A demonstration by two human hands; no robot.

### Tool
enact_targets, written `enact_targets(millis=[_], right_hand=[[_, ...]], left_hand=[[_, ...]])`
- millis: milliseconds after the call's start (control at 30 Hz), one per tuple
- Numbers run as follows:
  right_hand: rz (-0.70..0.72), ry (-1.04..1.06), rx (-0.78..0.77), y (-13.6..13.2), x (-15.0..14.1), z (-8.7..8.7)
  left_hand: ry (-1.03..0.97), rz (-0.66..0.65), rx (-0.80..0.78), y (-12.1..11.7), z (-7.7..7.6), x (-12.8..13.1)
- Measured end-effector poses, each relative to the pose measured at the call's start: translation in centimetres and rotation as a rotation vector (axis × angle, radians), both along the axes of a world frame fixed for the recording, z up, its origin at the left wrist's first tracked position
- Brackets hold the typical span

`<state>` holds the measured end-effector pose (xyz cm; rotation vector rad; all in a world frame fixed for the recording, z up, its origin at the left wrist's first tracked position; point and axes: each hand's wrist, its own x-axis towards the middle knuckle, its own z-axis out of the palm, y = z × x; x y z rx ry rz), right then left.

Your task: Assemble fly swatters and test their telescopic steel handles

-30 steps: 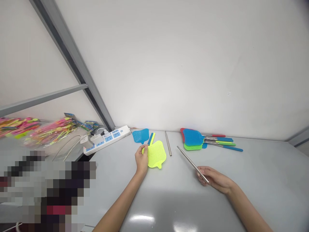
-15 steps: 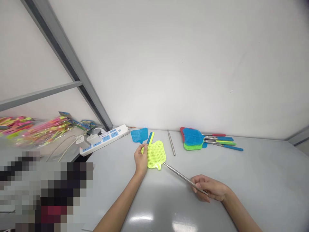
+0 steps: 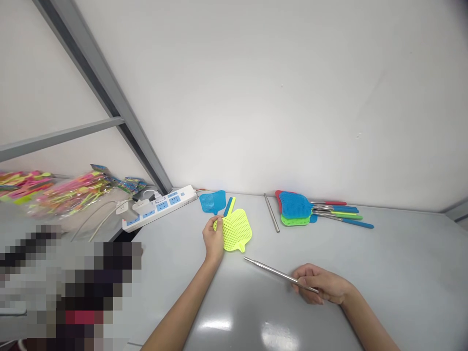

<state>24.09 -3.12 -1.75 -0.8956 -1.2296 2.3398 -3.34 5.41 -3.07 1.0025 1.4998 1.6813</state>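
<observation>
Bright, even light; white glare spots on the glossy tabletop, pixelated blur patch left of it, wide-angle stretching toward frame edges.

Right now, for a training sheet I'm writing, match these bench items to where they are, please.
Items: 1 left hand; 2 right hand; 3 blue swatter head; 4 loose steel rod.

Places: A beside the swatter stack; B gripping a telescopic steel rod; C holding the yellow swatter head; D next to the power strip.

Pairs: 1-C, 2-B, 3-D, 4-A.
</observation>
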Motion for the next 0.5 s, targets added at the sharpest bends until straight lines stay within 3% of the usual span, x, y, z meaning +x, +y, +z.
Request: enact_targets(millis=[267, 500], right_hand=[[-0.089, 0.052, -0.025, 0.21, -0.21, 0.43], [-0.132, 0.083, -0.045, 0.31, -0.20, 0.73]], left_hand=[[-0.043, 0.118, -0.005, 0.18, -0.63, -0.21], [-0.068, 0.142, -0.018, 0.08, -0.61, -0.31]])
